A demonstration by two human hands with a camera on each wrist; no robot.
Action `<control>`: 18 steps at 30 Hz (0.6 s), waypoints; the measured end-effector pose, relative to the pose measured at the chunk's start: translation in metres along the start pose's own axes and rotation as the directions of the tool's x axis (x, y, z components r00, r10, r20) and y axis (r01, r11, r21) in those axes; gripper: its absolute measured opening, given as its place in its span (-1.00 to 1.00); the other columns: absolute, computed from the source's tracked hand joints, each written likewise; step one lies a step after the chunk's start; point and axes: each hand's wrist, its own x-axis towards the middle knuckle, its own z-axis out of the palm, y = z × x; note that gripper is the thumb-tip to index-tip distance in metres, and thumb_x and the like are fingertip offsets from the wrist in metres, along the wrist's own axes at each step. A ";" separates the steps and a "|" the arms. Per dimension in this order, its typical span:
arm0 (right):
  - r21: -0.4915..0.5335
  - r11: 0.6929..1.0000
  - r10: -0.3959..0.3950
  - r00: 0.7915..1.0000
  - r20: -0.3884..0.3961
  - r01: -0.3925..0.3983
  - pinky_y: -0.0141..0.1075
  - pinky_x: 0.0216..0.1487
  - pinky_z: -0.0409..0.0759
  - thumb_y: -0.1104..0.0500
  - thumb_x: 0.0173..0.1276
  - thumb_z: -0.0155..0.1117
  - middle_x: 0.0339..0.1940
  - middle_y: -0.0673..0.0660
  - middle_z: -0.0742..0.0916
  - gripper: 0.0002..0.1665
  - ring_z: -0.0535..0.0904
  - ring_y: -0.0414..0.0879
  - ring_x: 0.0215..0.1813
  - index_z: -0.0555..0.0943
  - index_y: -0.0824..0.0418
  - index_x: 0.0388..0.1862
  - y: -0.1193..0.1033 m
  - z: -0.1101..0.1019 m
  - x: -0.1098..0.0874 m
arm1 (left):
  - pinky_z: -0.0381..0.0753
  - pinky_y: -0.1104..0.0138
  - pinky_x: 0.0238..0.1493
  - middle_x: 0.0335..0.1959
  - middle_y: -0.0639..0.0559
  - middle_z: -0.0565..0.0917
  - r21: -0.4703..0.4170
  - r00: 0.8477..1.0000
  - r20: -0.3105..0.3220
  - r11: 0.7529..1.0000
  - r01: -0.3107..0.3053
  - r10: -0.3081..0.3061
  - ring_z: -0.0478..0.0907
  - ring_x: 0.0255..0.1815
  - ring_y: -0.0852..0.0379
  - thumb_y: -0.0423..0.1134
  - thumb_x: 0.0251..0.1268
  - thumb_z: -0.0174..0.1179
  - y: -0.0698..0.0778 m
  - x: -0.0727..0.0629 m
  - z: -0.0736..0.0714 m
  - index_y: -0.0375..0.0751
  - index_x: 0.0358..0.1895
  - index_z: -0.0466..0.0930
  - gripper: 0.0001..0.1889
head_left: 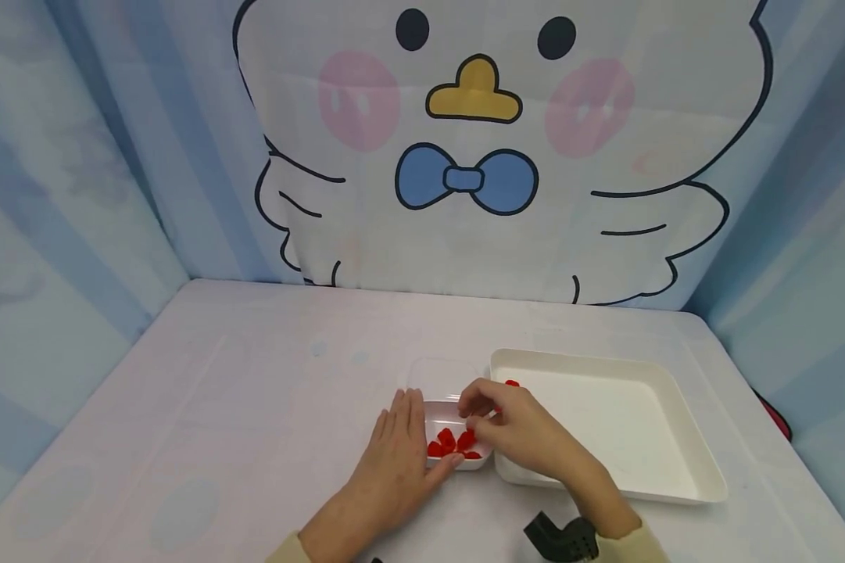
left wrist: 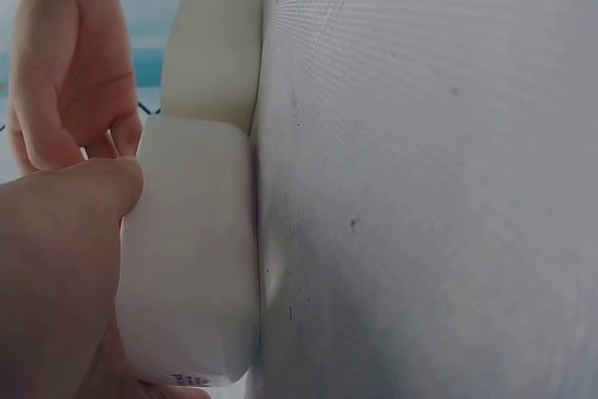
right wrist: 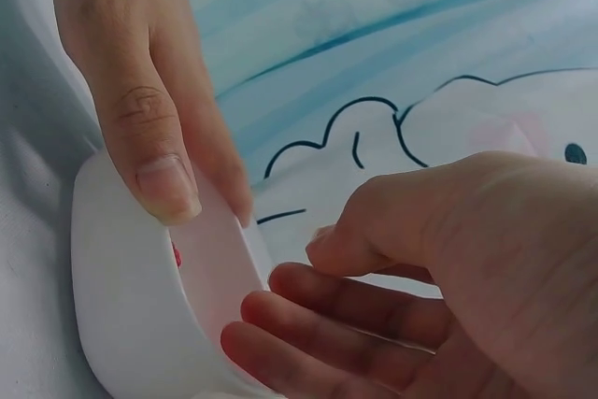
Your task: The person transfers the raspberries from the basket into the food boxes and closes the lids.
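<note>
A small white box (head_left: pixel 474 463) with several red pieces (head_left: pixel 446 440) in it stands on the table. My left hand (head_left: pixel 394 461) lies along its left side with straight fingers, the thumb reaching over the near rim. In the left wrist view that thumb touches the box's top edge (left wrist: pixel 192 231). Above the box's right side hovers my right hand (head_left: pixel 510 418), its fingers loosely bent. No held piece shows between its fingers in the right wrist view. What the red pieces are is too small to tell.
A large shallow white tray (head_left: pixel 605 422) stands right beside the box. Another red piece (head_left: pixel 512 383) shows at its left, partly behind my right hand. A clear plastic lid (head_left: pixel 442 377) is behind the box. Printed cloth walls (head_left: pixel 197 141) surround the table (head_left: pixel 204 438).
</note>
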 end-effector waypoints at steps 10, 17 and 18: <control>-0.009 1.000 -0.011 0.999 -0.046 0.011 -0.32 -0.03 0.68 0.35 0.34 0.17 -0.15 0.08 0.74 -0.79 0.66 -0.17 -0.09 0.62 0.17 -0.10 0.004 -0.008 -0.001 | 0.22 -0.11 0.50 0.53 -0.33 0.19 0.005 1.000 -0.009 1.000 0.004 -0.004 0.07 0.58 -0.27 0.35 0.34 0.02 0.001 0.000 0.000 -0.46 0.51 0.01 0.01; -0.031 0.999 0.040 0.996 -0.075 -0.042 -0.18 0.02 0.72 0.30 0.36 0.22 -0.14 0.07 0.73 -0.82 0.67 -0.15 -0.10 0.61 0.16 -0.08 0.007 -0.015 -0.004 | 0.24 -0.13 0.48 0.52 -0.33 0.21 -0.015 1.000 -0.007 1.000 0.015 -0.015 0.10 0.57 -0.28 0.35 0.29 0.09 0.002 0.001 0.001 -0.44 0.51 0.03 0.02; -0.032 0.998 0.046 0.996 -0.080 -0.048 -0.21 0.00 0.72 0.30 0.36 0.22 -0.14 0.07 0.73 -0.82 0.68 -0.15 -0.10 0.61 0.16 -0.08 0.008 -0.016 -0.004 | 0.24 -0.13 0.48 0.52 -0.33 0.21 -0.015 1.000 -0.008 1.000 0.015 -0.015 0.10 0.57 -0.28 0.34 0.29 0.08 0.002 0.001 0.001 -0.44 0.51 0.03 0.02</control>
